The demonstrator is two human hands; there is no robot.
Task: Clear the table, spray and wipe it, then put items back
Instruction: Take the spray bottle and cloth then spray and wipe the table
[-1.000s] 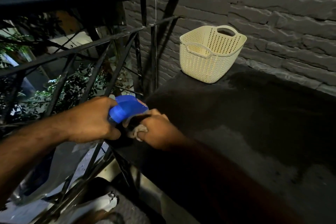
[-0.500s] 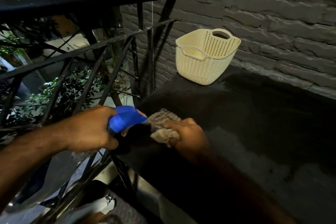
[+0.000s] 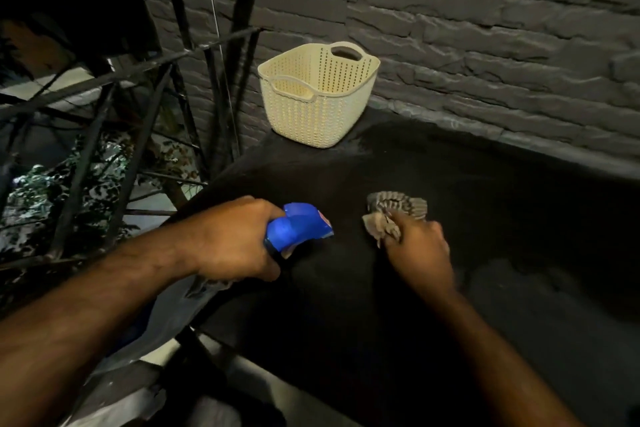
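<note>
The dark table (image 3: 502, 218) fills the right half of the view, with damp streaks on its surface. My left hand (image 3: 228, 243) grips a spray bottle with a blue head (image 3: 298, 227) at the table's left edge; the bottle's clear body hangs below my wrist. My right hand (image 3: 417, 246) presses a crumpled striped cloth (image 3: 394, 210) onto the tabletop, to the right of the sprayer. A cream woven plastic basket (image 3: 311, 114) stands at the table's far left corner; I cannot see its contents.
A black metal railing (image 3: 138, 87) runs along the left side of the table, with plants (image 3: 52, 191) beyond it. A grey stone wall (image 3: 485, 28) closes off the back of the table.
My right hand has slid the cloth rightward across the table, away from the sprayer. My left hand with the bottle has stayed near the left edge.
</note>
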